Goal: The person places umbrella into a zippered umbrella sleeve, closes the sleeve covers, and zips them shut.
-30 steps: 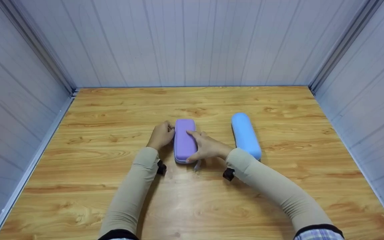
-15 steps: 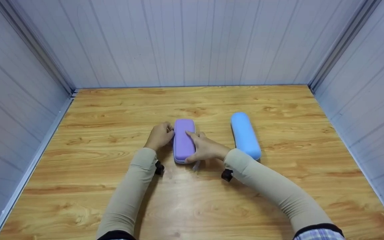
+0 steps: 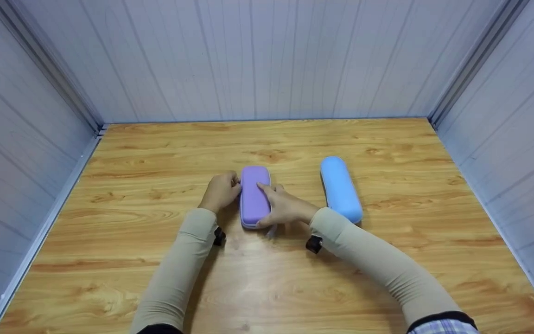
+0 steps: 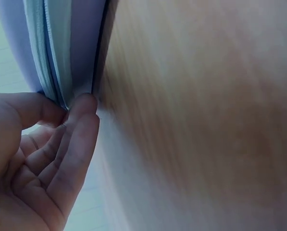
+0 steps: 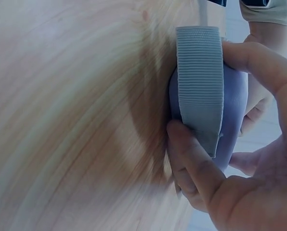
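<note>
A purple zippered case [image 3: 254, 199] lies lengthwise on the wooden table in the head view. At its left side, my left hand [image 3: 220, 190] has thumb and fingertips pinched together on the zipper [image 4: 48, 53]. The left wrist view shows that pinch at the zipper line; any pull tab is hidden by the fingers. My right hand [image 3: 288, 206] grips the case from the right, with its thumb on top near the front end and other fingers along the side. A ribbed grey strap [image 5: 200, 86] hangs on the case's end in the right wrist view.
A blue case [image 3: 341, 190] lies at a slant to the right, close behind the right wrist. Pale panel walls [image 3: 253, 60] enclose the wooden table [image 3: 155, 153] at the back and both sides.
Very little differs. The left forearm and hand have drifted slightly left and nearer, and the purple case appears a touch further left. Both hands keep their hold.
</note>
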`<action>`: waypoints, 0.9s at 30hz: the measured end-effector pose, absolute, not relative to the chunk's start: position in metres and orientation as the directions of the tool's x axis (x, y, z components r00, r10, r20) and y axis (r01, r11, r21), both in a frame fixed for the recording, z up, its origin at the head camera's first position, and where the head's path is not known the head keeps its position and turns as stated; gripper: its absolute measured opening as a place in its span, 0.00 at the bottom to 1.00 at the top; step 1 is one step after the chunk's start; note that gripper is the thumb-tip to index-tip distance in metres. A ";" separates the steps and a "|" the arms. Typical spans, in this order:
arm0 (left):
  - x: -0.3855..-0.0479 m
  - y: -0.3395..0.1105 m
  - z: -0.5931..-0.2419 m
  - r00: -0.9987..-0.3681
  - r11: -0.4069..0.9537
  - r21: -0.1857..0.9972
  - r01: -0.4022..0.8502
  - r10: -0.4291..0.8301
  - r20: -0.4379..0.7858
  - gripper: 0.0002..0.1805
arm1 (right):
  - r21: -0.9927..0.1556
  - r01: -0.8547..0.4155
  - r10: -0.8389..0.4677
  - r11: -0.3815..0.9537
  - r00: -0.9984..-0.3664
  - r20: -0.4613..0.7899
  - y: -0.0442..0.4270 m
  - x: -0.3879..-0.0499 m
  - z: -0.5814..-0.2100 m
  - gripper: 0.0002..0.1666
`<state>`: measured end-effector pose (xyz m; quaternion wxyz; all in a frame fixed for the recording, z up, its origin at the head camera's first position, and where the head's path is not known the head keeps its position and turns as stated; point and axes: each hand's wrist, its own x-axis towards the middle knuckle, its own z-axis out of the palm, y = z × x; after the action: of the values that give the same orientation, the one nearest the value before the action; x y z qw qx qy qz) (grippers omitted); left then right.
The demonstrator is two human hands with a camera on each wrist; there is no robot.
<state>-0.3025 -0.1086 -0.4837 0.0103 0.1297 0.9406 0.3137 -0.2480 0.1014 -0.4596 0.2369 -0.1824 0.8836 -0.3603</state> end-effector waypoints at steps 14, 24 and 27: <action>-0.292 -0.118 -0.479 -0.926 0.735 0.605 0.305 0.378 0.008 0.05 | -0.711 -0.124 -0.460 0.692 -0.835 -0.302 0.103 -0.248 -0.460 0.71; -0.286 -0.123 -0.477 -0.911 0.739 0.595 0.316 0.411 -0.028 0.04 | -0.715 -0.127 -0.462 0.687 -0.836 -0.295 0.101 -0.247 -0.459 0.71; -0.281 -0.127 -0.476 -0.900 0.712 0.636 0.298 0.432 -0.062 0.04 | -0.711 -0.138 -0.465 0.690 -0.837 -0.289 0.101 -0.247 -0.459 0.71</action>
<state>-0.2808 -0.1268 -0.4764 0.1035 0.1988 0.9193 0.3234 -0.2467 0.1010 -0.4591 0.2300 -0.1693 0.8900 -0.3555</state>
